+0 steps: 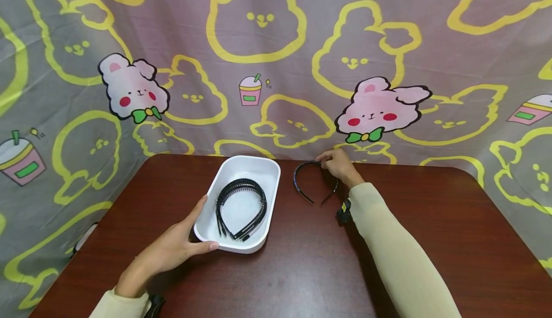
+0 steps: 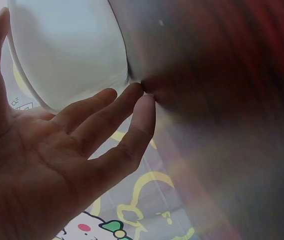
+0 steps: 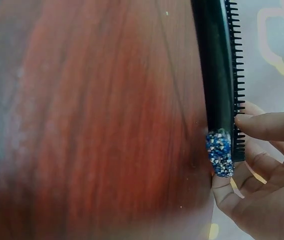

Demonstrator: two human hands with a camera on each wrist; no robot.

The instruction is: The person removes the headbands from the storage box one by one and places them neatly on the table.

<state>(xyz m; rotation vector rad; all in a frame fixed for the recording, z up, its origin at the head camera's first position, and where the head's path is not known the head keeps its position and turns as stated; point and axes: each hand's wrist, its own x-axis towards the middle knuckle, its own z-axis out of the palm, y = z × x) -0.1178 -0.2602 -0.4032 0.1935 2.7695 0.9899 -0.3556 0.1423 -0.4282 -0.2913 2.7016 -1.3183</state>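
Note:
A white plastic tray (image 1: 270, 184) stands on the table, holding several black headbands (image 1: 263, 198), some with comb teeth. My left hand (image 1: 172, 246) is at its near left corner, thumb on the front rim and fingers spread along the left side. The left wrist view shows these fingers (image 2: 106, 120) fairly straight, their tips by the tray's lower edge. To the right of the tray, my right hand (image 1: 338, 165) pinches another headband (image 1: 295, 176) at its far curve. Close up, this headband (image 3: 217, 75) is black with inner teeth and a blue-and-silver glittery section.
The brown table (image 1: 297, 270) has a far edge close behind the tray and the right hand. A patterned fabric curtain (image 1: 276, 35) hangs behind and at the sides. A dark wrist camera (image 1: 343, 212) sits below the right cuff.

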